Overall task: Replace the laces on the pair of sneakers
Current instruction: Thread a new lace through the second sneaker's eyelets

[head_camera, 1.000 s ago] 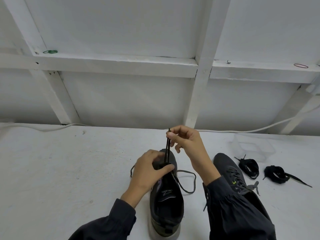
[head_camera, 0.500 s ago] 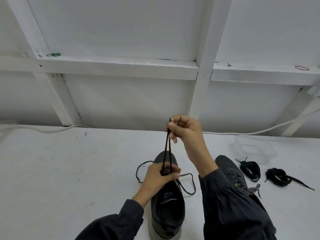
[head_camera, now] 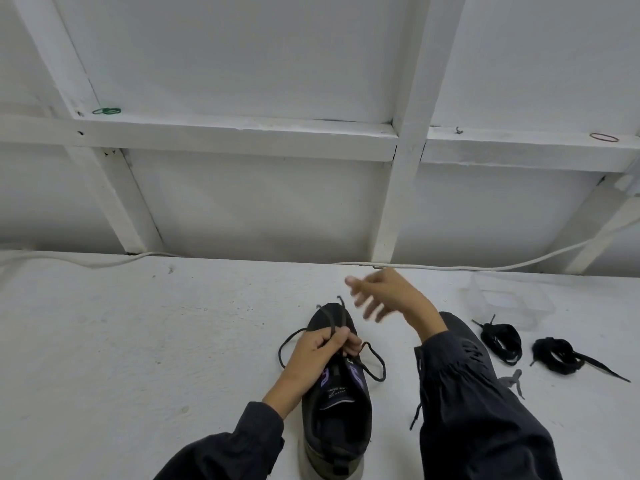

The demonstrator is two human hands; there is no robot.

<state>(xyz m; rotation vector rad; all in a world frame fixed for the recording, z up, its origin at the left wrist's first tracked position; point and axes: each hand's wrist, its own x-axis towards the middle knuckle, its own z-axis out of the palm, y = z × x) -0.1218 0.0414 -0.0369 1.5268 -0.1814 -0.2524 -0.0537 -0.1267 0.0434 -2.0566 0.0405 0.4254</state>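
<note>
A black sneaker (head_camera: 337, 415) stands on the white table, toe pointing away from me. My left hand (head_camera: 320, 349) grips its black lace (head_camera: 372, 362) over the tongue; two lace ends stick up past the fingers and loops trail to either side. My right hand (head_camera: 384, 294) hovers blurred above the toe with fingers spread, holding nothing. The second dark sneaker (head_camera: 460, 332) lies mostly hidden behind my right sleeve. Two bundled black laces (head_camera: 500, 339) (head_camera: 557, 355) lie to the right.
A clear plastic container (head_camera: 509, 301) sits at the right near the wall. A white cable (head_camera: 485, 266) runs along the table's back edge. White wall beams rise behind, with a green band (head_camera: 106, 111) and a red band (head_camera: 604, 136) on the ledge.
My right hand has let go of the lace ends it was pulling upward and swung away open. The ends have dropped onto the toe. My left hand keeps its grip.
</note>
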